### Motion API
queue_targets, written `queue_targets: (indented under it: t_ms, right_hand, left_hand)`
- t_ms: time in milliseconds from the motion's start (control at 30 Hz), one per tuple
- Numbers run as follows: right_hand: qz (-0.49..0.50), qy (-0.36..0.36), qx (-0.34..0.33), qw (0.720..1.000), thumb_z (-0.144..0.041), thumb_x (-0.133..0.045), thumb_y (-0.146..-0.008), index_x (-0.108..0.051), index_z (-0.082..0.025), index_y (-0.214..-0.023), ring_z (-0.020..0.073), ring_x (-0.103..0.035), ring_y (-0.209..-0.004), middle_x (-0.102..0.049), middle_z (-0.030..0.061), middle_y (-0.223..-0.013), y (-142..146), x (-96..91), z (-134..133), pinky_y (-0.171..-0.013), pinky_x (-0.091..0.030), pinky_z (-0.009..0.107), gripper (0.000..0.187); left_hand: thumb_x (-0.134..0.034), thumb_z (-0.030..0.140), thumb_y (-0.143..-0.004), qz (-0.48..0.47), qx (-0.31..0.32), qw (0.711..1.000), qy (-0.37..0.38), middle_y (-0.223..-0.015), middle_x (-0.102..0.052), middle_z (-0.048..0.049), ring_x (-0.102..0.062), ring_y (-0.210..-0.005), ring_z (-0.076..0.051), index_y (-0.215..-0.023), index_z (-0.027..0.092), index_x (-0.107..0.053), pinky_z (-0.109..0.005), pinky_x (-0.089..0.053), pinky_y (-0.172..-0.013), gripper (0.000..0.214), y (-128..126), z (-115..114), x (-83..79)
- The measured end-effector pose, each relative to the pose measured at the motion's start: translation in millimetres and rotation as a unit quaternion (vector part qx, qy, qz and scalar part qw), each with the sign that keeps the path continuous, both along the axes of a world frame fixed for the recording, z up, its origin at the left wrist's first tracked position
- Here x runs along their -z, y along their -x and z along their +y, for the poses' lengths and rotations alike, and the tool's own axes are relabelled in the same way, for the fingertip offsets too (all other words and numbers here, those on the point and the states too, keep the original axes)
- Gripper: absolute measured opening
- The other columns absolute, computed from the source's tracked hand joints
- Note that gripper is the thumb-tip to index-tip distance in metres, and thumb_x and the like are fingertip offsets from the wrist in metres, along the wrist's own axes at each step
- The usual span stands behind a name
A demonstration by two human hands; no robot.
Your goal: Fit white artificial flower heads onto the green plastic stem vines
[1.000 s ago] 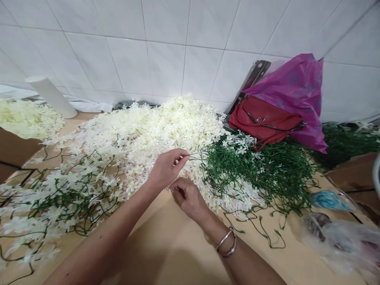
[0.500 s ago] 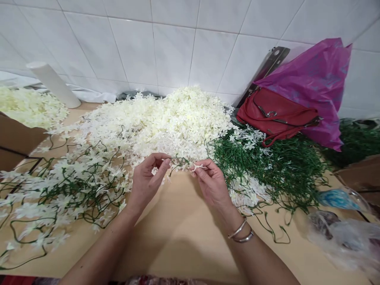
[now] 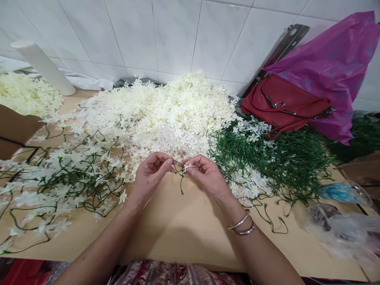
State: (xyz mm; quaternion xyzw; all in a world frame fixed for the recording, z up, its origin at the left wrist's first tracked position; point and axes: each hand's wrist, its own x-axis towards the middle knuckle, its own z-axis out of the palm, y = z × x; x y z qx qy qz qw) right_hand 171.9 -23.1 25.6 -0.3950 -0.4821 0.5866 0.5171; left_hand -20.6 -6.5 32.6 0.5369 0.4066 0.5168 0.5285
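My left hand (image 3: 152,174) pinches a thin green artificial stem (image 3: 181,186), whose loose end hangs down between my hands. Between the thumb and fingers of my right hand (image 3: 206,174) is a small white artificial flower (image 3: 187,168), held against the stem. Fingertips partly hide where flower and stem meet. Behind my hands rises a heap of loose white and cream flowers (image 3: 190,107). To the left lie white flowers on green stems (image 3: 71,182), tangled together. A pile of bare green stems (image 3: 291,162) sits to the right, over some white petals.
A red handbag (image 3: 285,103) and a purple plastic bag (image 3: 335,71) stand at the back right. Toward the right edge are a blue-patterned glass (image 3: 341,192) and a clear plastic bag (image 3: 347,225). A white roll (image 3: 44,67) leans at the back left, by a cardboard box (image 3: 16,130).
My hands have come closer together, and the flower now meets the green stem. The stem's end hangs lower. The camera view has shifted slightly.
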Motion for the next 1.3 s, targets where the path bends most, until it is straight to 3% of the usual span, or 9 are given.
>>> queue_targets:
  t_ms: [100, 200, 367, 433, 500, 600, 767, 933, 1300]
  right_hand:
    - [-0.007, 0.031, -0.055, 0.998, -0.043, -0.086, -0.082, -0.071, -0.023, -0.088, 0.0125, -0.06, -0.064, -0.074, -0.0001, -0.082, -2.3, -2.2, -0.4, -0.066, -0.053, 0.027, 0.026]
    - [-0.01, 0.041, -0.058, 0.997, -0.045, -0.087, -0.08, -0.071, -0.023, -0.087, 0.0112, -0.055, -0.061, -0.071, -0.0013, -0.077, -5.4, -5.8, -0.1, -0.061, -0.05, 0.025, 0.029]
    - [-0.065, 0.009, -0.083, 0.994, -0.047, -0.085, -0.082, -0.069, -0.022, -0.085, 0.011, -0.055, -0.061, -0.066, -0.0028, -0.073, -13.9, -15.7, -0.1, -0.059, -0.049, 0.024, 0.03]
    - [-0.06, 0.005, -0.095, 0.994, -0.046, -0.085, -0.083, -0.069, -0.022, -0.085, 0.0106, -0.054, -0.06, -0.065, -0.0034, -0.072, -16.2, -16.8, -0.4, -0.059, -0.048, 0.024, 0.029]
    - [-0.034, 0.009, -0.093, 0.995, -0.044, -0.085, -0.083, -0.069, -0.022, -0.086, 0.0106, -0.055, -0.06, -0.066, -0.0031, -0.073, -17.4, -15.4, -0.3, -0.06, -0.048, 0.024, 0.027]
    - [0.01, 0.028, -0.087, 0.996, -0.046, -0.087, -0.081, -0.068, -0.024, -0.089, 0.0123, -0.057, -0.061, -0.07, -0.0023, -0.074, -17.7, -11.4, 1.5, -0.064, -0.051, 0.027, 0.029]
    - [0.051, 0.045, -0.017, 0.998, -0.048, -0.091, -0.075, -0.071, -0.024, -0.086, 0.0125, -0.062, -0.068, -0.075, 0.0017, -0.095, -16.3, -8.3, 6.0, -0.076, -0.056, 0.03, 0.033]
    - [0.066, 0.043, 0.035, 0.996, -0.046, -0.096, -0.068, -0.077, -0.025, -0.082, 0.0134, -0.06, -0.073, -0.071, 0.0006, -0.092, -11.0, -2.3, 6.4, -0.078, -0.054, 0.029, 0.032]
    - [0.113, 0.068, 0.027, 0.991, -0.037, -0.099, -0.066, -0.083, -0.027, -0.081, 0.0123, -0.06, -0.076, -0.074, -0.0018, -0.084, 2.9, 8.5, 3.7, -0.079, -0.05, 0.025, 0.025]
  left_hand:
    - [-0.074, 0.038, -0.093, 0.049, -0.034, 0.998, -0.029, -0.081, -0.071, -0.0032, -0.066, -0.074, -0.016, -0.093, 0.019, -0.07, -0.029, -0.055, -0.072, 0.019, 3.6, 0.1, 5.9]
    - [-0.069, 0.034, -0.096, 0.155, -0.048, 0.981, -0.105, -0.089, -0.071, -0.0047, -0.066, -0.078, -0.017, -0.1, 0.02, -0.07, -0.03, -0.055, -0.073, 0.014, 7.1, 0.8, 8.5]
    - [-0.065, 0.021, -0.097, 0.342, 0.008, 0.865, -0.368, -0.13, -0.072, -0.0096, -0.063, -0.127, -0.026, -0.12, 0.027, -0.072, -0.047, -0.049, -0.111, 0.024, 4.3, 1.0, 4.1]
    - [-0.059, 0.015, -0.101, 0.355, 0.038, 0.844, -0.4, -0.125, -0.075, -0.0088, -0.067, -0.122, -0.023, -0.126, 0.026, -0.069, -0.045, -0.05, -0.11, 0.029, 0.8, -1.0, 4.8]
    - [-0.053, 0.014, -0.104, 0.338, 0.05, 0.858, -0.383, -0.112, -0.078, -0.0077, -0.072, -0.106, -0.02, -0.13, 0.024, -0.066, -0.037, -0.056, -0.099, 0.03, -2.0, -3.9, 7.4]
    - [-0.052, 0.02, -0.106, 0.283, 0.047, 0.908, -0.305, -0.1, -0.078, -0.0057, -0.072, -0.086, -0.016, -0.127, 0.023, -0.069, -0.03, -0.058, -0.081, 0.027, -2.9, -7.3, 11.2]
    - [-0.055, 0.036, -0.105, 0.125, 0.067, 0.988, -0.062, -0.082, -0.074, -0.0019, -0.06, -0.056, -0.011, -0.138, 0.023, -0.067, -0.025, -0.052, -0.058, 0.037, -0.5, -5.5, 9.5]
    - [-0.065, 0.045, -0.1, 0.031, 0.061, 0.997, 0.025, -0.062, -0.062, 0.0022, -0.051, -0.05, -0.009, -0.118, 0.019, -0.075, -0.021, -0.043, -0.051, 0.033, -2.2, -4.1, 4.6]
    - [-0.069, 0.05, -0.096, 0.053, 0.081, 0.993, 0.065, -0.046, -0.051, 0.0079, -0.046, -0.039, -0.007, -0.106, 0.017, -0.074, -0.018, -0.042, -0.043, 0.035, -8.2, -9.4, 9.9]
